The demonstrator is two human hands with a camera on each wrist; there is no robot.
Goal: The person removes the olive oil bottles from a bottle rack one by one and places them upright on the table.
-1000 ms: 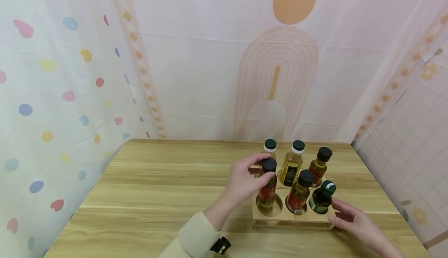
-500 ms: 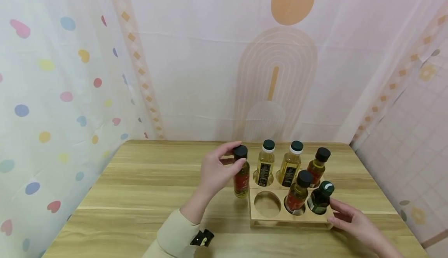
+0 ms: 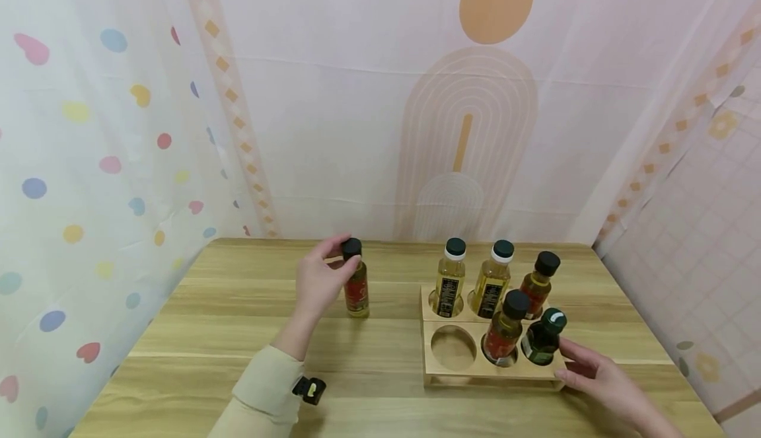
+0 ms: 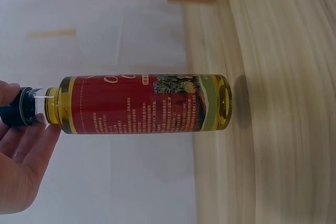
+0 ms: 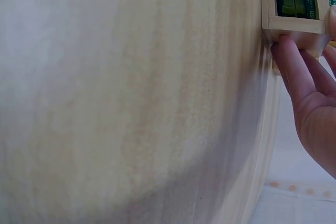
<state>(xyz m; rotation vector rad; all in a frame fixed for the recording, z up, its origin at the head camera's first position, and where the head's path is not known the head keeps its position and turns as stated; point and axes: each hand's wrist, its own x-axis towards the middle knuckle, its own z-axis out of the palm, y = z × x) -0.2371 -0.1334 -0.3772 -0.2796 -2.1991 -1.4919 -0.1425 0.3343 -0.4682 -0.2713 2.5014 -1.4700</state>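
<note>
By its black cap and neck, my left hand (image 3: 321,283) holds an oil bottle (image 3: 357,292) with a red label, left of the rack. The left wrist view shows the bottle (image 4: 136,103) upright, its base just at or slightly over the tabletop; I cannot tell whether they touch. My right hand (image 3: 603,382) grips the right end of a two-tier wooden bottle rack (image 3: 431,366); its fingers lie against the rack's end (image 5: 296,24) in the right wrist view. The rack's front left hole is vacant.
Upright in the rack are two pale oil bottles (image 3: 450,286) (image 3: 493,287), two red-labelled ones (image 3: 537,289) (image 3: 502,339) and a dark green bottle (image 3: 542,342). The wood-grain table (image 3: 238,332) ends at patterned curtains (image 3: 333,127).
My left hand has lifted the red-labelled oil bottle out of the rack's front left hole and carried it left. My right hand stays on the rack.
</note>
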